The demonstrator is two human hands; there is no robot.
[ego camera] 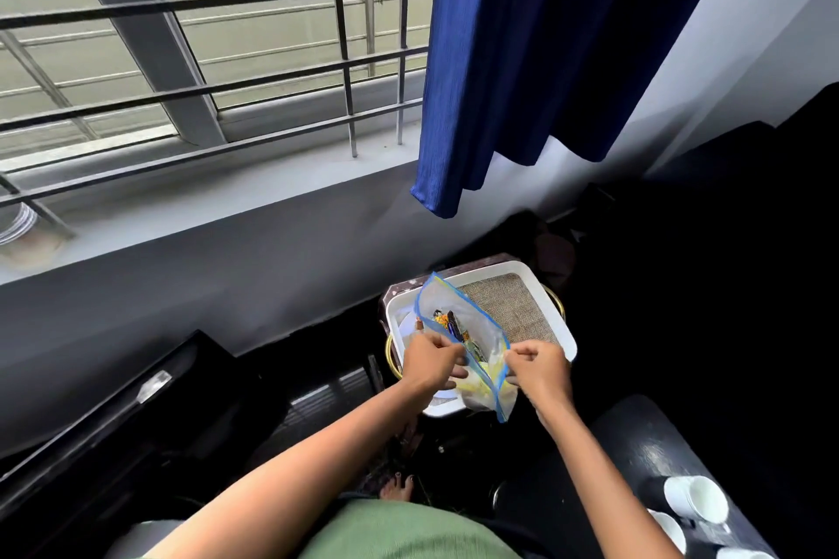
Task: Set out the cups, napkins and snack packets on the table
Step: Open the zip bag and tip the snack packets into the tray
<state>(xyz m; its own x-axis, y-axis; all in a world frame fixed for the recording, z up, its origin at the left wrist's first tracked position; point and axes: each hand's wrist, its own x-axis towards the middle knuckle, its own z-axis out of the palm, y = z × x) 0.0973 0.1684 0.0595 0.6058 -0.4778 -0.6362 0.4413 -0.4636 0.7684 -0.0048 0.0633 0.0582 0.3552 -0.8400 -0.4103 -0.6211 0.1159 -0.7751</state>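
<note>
A blue curtain (pixel 540 59) hangs from twelve to one o'clock, its lower hem free above the grey wall. Left of it, from nine to twelve o'clock, a window with dark metal bars (pixel 218 50) sits over a pale grey sill (pixel 204 204). At nine o'clock, on the sill's far left edge, lies a stack of shiny round metal things (pixel 18 225), blurred. Dark furniture (pixel 113 413) fills seven to eight o'clock. A green garment (pixel 399 531) shows at six o'clock.

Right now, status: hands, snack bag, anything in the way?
Left hand and right hand pinch clear blue-edged zip bag of snack packets, held over white tray. White cups wait at right. No obstruction.
</note>
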